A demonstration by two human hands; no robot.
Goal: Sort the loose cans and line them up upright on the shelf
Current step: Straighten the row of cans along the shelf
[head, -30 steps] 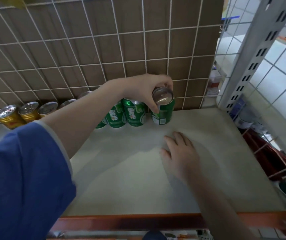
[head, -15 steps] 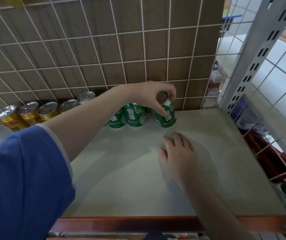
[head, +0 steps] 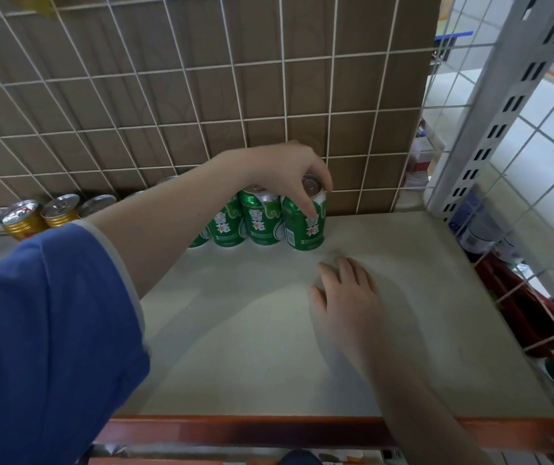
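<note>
1. Shelf front: the shelf [head: 235, 347] presents a red-brown front edge nearest the camera and a pale surface behind it. This surface carries every item listed below.

2. Right hand [head: 349, 297]: it lies palm down on the shelf surface, near the middle. Its fingers are straight and relaxed and hold nothing. It is just in front of the green row but does not touch it.

3. Left hand [head: 285, 172]: it reaches in from the left, across the row, with a blue sleeve [head: 44, 330] at the upper arm. Its fingers are curled over the top rim of the end can [head: 302, 226] and grip that can from above; one finger runs down the front of the can wall.

4. End can: it stands at the right end of the green cans [head: 252, 219]. Its long axis is vertical or very nearly so, and its base appears to sit on the shelf. It is directly beneath the gripping fingers and touches its left neighbour.

5. Governing relation: the left hand is the nearer hand and is already on the can. Judgement: release calls for a straight upward lift of the fingers, so that the can is not tipped.

6. Rear: gold cans [head: 37, 216] stand upright further left, against the wire grid [head: 201, 95].
</note>
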